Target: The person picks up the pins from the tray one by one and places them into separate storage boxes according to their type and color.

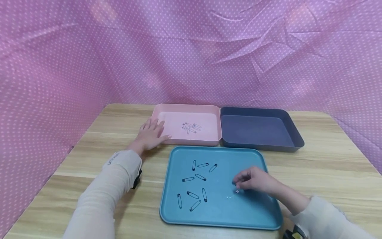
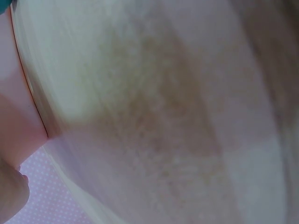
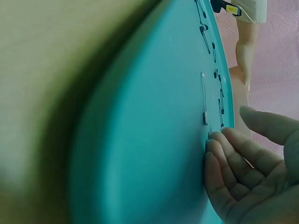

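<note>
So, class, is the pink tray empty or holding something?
Holding something: in the head view, a cluster of safety pins lies inside the pink tray.

Head view: left sleeve cut at 7 o'clock, right sleeve at 4, black wrist device at 5. Left cuff lettering too small to read. Left hand hides pink tray's 8 o'clock corner; piled pins overlap, can't count. Lone pin at right hand's 8 o'clock washed out, outline unclear. Right forearm covers some of blue tray's 3 o'clock rim. Left wrist view: tabletop blurred, pink tray cut at 9 o'clock. Right wrist view: near tray rim blurred around 8 o'clock, right hand cropped at 4.
</note>
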A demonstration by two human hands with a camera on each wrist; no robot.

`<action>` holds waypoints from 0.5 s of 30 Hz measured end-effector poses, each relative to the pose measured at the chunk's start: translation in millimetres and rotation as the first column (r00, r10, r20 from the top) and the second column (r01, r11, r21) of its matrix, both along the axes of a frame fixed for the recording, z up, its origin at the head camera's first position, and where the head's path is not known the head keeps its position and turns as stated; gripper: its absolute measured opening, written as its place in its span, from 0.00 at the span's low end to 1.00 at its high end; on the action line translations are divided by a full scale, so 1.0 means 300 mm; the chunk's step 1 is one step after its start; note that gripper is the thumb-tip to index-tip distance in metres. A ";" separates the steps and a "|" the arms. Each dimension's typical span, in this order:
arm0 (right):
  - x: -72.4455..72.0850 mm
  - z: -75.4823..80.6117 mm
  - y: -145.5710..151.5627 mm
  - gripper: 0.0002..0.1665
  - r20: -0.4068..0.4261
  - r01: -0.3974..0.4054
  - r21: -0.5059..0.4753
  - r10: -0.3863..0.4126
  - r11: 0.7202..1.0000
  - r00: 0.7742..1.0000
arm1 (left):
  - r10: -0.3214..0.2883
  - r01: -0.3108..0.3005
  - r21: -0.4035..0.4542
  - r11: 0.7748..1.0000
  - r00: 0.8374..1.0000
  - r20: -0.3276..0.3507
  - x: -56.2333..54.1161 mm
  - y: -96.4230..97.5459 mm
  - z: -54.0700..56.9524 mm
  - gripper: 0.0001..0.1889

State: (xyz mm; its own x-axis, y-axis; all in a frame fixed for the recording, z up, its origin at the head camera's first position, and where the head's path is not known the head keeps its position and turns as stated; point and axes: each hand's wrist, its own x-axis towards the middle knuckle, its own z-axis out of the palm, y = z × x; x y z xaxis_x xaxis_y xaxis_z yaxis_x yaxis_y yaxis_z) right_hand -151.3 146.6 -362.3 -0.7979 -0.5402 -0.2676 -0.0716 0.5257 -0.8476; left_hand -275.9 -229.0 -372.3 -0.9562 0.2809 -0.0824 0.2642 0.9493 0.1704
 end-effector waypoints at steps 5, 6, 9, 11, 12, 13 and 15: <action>0.024 -0.013 -0.002 0.12 -0.077 -0.006 -0.004 0.006 1.000 0.997 | 0.003 -0.003 -0.006 1.000 1.000 0.005 0.001 -0.001 -0.004 0.43; 0.028 -0.014 -0.004 0.12 -0.086 -0.003 -0.002 0.003 1.000 0.996 | 0.003 -0.003 -0.007 1.000 1.000 0.006 0.000 -0.001 -0.005 0.43; 0.042 -0.015 -0.010 0.12 -0.113 0.012 0.035 -0.008 0.999 0.994 | 0.001 -0.001 -0.007 1.000 1.000 0.010 0.000 0.000 -0.005 0.43; 0.049 -0.015 -0.014 0.11 -0.132 0.026 0.074 -0.016 0.997 0.991 | 0.003 -0.003 -0.004 1.000 1.000 0.012 -0.001 0.000 -0.006 0.43; 0.051 -0.016 -0.016 0.11 -0.147 0.031 0.094 -0.017 0.995 0.989 | 0.005 -0.005 -0.003 1.000 1.000 0.012 0.000 0.001 -0.005 0.43; 0.054 -0.017 -0.018 0.10 -0.161 0.036 0.110 -0.018 0.993 0.987 | 0.005 -0.005 -0.002 1.000 1.000 0.012 0.000 0.001 -0.004 0.43; 0.057 -0.018 -0.021 0.09 -0.181 0.045 0.138 -0.019 0.989 0.983 | 0.002 -0.002 -0.005 1.000 1.000 0.010 0.000 0.003 -0.001 0.43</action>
